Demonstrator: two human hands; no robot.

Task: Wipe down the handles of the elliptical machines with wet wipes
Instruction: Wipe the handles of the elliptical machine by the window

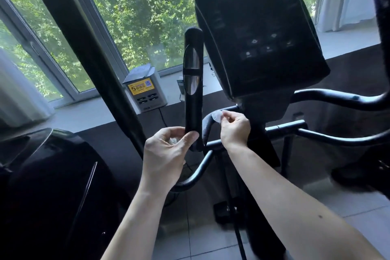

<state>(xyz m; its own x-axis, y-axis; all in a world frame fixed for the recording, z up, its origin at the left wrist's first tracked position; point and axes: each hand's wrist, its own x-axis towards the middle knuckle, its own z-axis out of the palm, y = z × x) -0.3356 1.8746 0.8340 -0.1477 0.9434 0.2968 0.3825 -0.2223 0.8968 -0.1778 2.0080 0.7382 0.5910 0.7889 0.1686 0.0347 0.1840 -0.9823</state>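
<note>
Big window (135, 17) across the back, green trees outside, pale curtain at each edge. Elliptical machine (259, 112) dead ahead; dark console (259, 34) up top, screen off, tilted toward camera. Second machine's black housing (42, 186) fills lower left, thick dark post running diagonally up from it. Tiled floor (348, 207) below.

Upright handle (193, 86) stands left of console, black with two shiny metal sensor plates. Curved lower handlebar (207, 126) just behind it, bending toward the console stem.

Grey power-bank rental box (145, 91) on the windowsill, yellow label, cable hanging down.

Left hand (166, 154): fingers wrapped round the base of the upright handle, thumb across the front, crumpled wet wipe (174, 141) in the palm against the grip.

Right hand (235, 125): fingers narrow, pinching a second small white wipe (217, 115) held at the top bend of the curved handlebar. Contact with the bar: cannot tell for sure.
</note>
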